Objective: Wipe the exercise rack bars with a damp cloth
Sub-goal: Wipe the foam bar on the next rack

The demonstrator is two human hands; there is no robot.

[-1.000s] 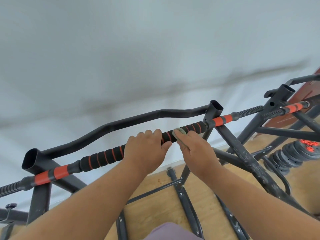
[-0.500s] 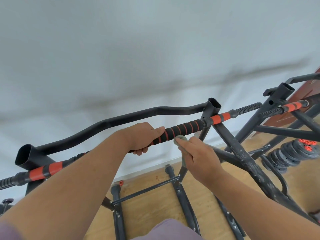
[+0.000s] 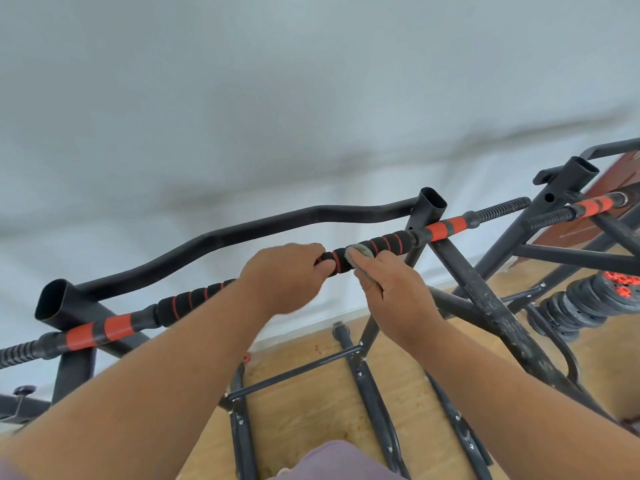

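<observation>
Seen from the head camera, a person stands over a black steel exercise rack (image 3: 485, 299), both bare forearms reaching forward to its padded bar (image 3: 194, 297), a horizontal bar wrapped in black foam ringed with thin red stripes and capped by orange bands at each end. The left hand (image 3: 284, 278) is clenched around the foam near the bar's middle, fingers curled over the top. Just beside it, the right hand (image 3: 391, 289) presses a small grey damp cloth (image 3: 362, 252) against the foam, the cloth bunched under the fingertips and resting on the upper side of the bar, between the left hand and the rack's open-topped upright post (image 3: 431, 206). Behind the padded bar runs a bent black pull-up bar (image 3: 242, 233), set against a pale wall (image 3: 311, 98). At right, a stack of black weight plates (image 3: 585, 303) with red hubs lies near the rack's slanted legs on the wooden floor (image 3: 311, 410).
</observation>
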